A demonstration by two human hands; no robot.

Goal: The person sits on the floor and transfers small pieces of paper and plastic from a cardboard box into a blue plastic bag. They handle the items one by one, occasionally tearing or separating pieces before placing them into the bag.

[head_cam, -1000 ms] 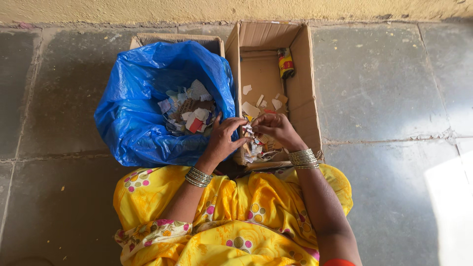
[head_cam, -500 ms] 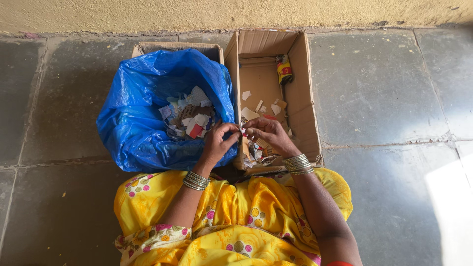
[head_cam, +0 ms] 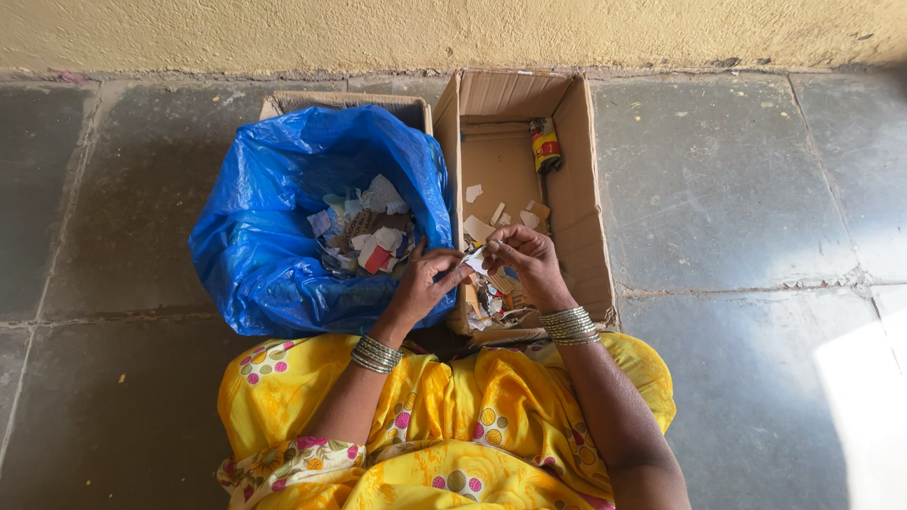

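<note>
In the middle of the frame, the left hand (head_cam: 421,285) and the right hand (head_cam: 525,257) both pinch one small white paper scrap (head_cam: 476,262) between their fingertips. The scrap is over the near end of the open cardboard box (head_cam: 586,217), where more scraps lie. Just left of it is a blue plastic bag (head_cam: 255,246) with torn paper inside.

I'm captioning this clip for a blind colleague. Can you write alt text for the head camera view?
Seen from above, a seated person's left hand and right hand pinch a small paper scrap between a blue bag holding torn pieces and an open cardboard box with more scraps, on a grey stone floor.
</note>
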